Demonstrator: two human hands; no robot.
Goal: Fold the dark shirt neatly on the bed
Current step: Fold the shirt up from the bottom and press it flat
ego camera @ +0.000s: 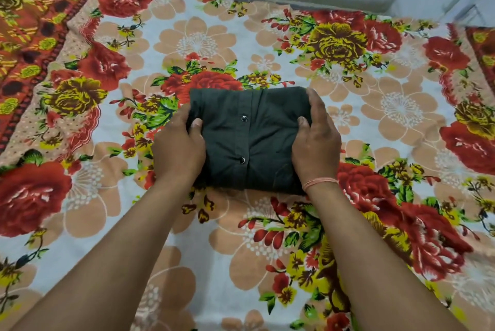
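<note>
Shirt: my dark shirt lies folded into a compact rectangle mid-bed on the floral bedsheet, button placket up.
Left hand: my left hand pinches its left edge, thumb on top.
Right hand: my right hand clasps its right edge likewise.

The dark shirt lies folded into a compact, thick rectangle near the middle of the bed, button placket facing up with two dark buttons showing, its fabric lightly creased.
</note>
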